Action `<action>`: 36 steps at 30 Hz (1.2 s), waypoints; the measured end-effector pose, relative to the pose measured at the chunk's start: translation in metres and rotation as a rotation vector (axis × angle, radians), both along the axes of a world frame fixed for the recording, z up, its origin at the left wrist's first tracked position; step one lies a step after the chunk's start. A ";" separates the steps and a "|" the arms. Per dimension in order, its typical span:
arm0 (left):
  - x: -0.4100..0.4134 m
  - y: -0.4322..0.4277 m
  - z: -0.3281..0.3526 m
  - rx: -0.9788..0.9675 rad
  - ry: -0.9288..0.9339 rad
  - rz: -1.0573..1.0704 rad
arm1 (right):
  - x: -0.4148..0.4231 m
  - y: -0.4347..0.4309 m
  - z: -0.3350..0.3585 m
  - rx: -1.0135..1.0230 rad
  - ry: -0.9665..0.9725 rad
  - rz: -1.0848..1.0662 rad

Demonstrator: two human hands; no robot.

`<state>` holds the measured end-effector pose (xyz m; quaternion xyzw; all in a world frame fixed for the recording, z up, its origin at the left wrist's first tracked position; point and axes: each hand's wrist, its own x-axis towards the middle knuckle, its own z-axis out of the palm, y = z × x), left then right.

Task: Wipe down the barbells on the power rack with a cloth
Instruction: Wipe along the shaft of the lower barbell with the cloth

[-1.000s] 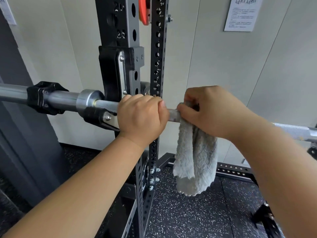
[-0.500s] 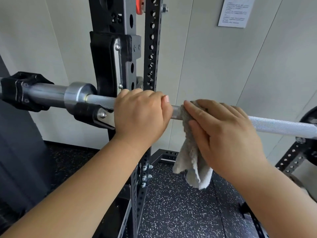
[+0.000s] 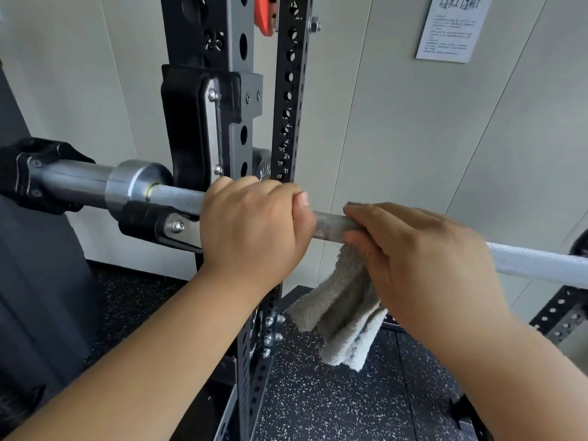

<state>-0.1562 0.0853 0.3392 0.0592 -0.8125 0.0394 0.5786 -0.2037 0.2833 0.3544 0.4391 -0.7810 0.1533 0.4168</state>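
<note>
A silver knurled barbell runs left to right across the view, resting in a black hook on the black power rack upright. My left hand is wrapped around the bar just right of the hook. My right hand presses a grey fluffy cloth against the bar a little to the right of my left hand; most of the cloth hangs below the bar. A bare stretch of bar shows between my two hands. A black collar clamps the sleeve at far left.
A perforated rack post stands behind the bar, with an orange part near the top. A paper notice hangs on the pale wall. Black speckled rubber flooring lies below. A rack crossbeam sits low right.
My right hand has slid the cloth to the right along the bar, opening a gap from my left hand. Its fingers went from bunched to laid flatter over the cloth. My left hand stayed put.
</note>
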 end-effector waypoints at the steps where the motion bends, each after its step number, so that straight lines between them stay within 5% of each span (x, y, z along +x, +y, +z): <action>1: 0.000 0.000 0.000 0.000 0.004 0.000 | -0.002 0.005 -0.006 -0.036 0.043 0.063; 9: -0.001 0.001 0.000 0.001 0.042 -0.035 | -0.005 -0.007 -0.013 -0.034 0.169 0.111; 30: -0.003 -0.004 -0.005 0.015 0.044 -0.049 | 0.003 0.011 -0.022 -0.125 0.038 0.160; 36: -0.004 -0.008 -0.005 -0.061 0.091 -0.095 | 0.008 -0.017 0.004 -0.020 -0.065 -0.084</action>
